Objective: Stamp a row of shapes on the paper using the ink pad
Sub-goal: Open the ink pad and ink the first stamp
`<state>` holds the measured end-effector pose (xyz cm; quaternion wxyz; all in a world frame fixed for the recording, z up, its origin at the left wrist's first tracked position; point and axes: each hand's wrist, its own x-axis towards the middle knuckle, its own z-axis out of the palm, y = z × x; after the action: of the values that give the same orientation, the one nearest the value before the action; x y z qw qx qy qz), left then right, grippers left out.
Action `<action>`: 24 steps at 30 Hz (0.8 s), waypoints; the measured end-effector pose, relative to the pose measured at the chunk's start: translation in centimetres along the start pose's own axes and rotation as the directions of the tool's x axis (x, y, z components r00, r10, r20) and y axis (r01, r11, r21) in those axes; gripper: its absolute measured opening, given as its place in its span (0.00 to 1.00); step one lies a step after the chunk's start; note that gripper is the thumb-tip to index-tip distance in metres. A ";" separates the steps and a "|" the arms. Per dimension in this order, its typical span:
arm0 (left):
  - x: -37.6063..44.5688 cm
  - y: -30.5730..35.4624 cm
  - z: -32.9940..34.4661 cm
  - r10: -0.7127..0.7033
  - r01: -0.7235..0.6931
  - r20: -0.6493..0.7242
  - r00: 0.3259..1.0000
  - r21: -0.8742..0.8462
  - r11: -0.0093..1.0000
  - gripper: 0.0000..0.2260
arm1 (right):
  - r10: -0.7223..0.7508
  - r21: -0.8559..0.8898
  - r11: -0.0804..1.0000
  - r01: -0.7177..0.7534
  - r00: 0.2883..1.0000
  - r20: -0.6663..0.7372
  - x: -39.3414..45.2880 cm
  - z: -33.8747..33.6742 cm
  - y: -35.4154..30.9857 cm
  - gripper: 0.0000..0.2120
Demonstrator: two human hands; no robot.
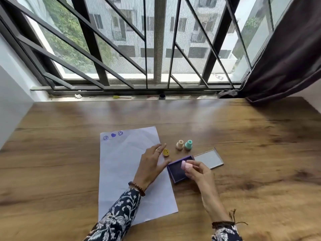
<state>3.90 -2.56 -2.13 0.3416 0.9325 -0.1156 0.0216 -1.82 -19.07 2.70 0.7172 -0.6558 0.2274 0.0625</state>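
A white sheet of paper lies on the wooden table, with three purple prints in a row near its top left: a smiley, a heart and another smiley. The open purple ink pad sits just right of the paper. My right hand grips a pink stamp and holds it over the pad. My left hand hovers with spread fingers over the paper's right edge, holding nothing. A yellow stamp lies on its side by my left fingertips.
A cream stamp and a teal stamp stand upright behind the pad. The pad's lid lies to its right. The wooden table ends at a barred window; a dark curtain hangs at the right.
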 end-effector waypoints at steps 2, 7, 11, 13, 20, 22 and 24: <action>-0.8 -0.6 0.0 0.044 -0.043 0.114 0.993 -0.011 0.999 0.37 | -0.197 -0.386 0.908 0.161 0.979 -0.055 -0.3 0.4 0.2 0.09; -2.5 -1.4 1.0 0.180 -0.189 0.086 0.980 0.112 0.976 0.35 | -0.488 -0.753 0.501 0.426 0.858 0.161 0.0 1.9 1.6 0.04; -2.5 -1.6 1.3 0.186 -0.191 0.054 0.981 0.133 0.972 0.30 | -0.474 -0.848 0.262 0.460 0.827 0.302 0.2 2.6 2.1 0.03; -2.7 -1.5 1.4 0.183 -0.189 0.053 0.982 0.138 0.972 0.29 | -0.453 -0.867 0.211 0.452 0.831 0.323 0.3 2.8 1.9 0.05; -2.7 -1.5 1.3 0.179 -0.184 0.049 0.983 0.126 0.975 0.29 | -0.322 -0.881 0.249 0.403 0.892 0.317 2.2 3.7 -0.6 0.07; -2.6 -1.5 1.3 0.178 -0.184 0.052 0.983 0.128 0.975 0.29 | -0.248 -0.895 0.245 0.373 0.916 0.315 2.7 3.8 -1.4 0.08; -2.6 -1.4 1.2 0.179 -0.186 0.060 0.982 0.131 0.974 0.29 | -0.173 -0.921 0.202 0.334 0.937 0.302 3.4 4.2 -2.2 0.10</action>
<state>1.65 -1.79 -4.23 0.2710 0.9393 -0.2071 0.0385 3.09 -16.04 3.41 0.1794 -0.9772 -0.0175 0.1126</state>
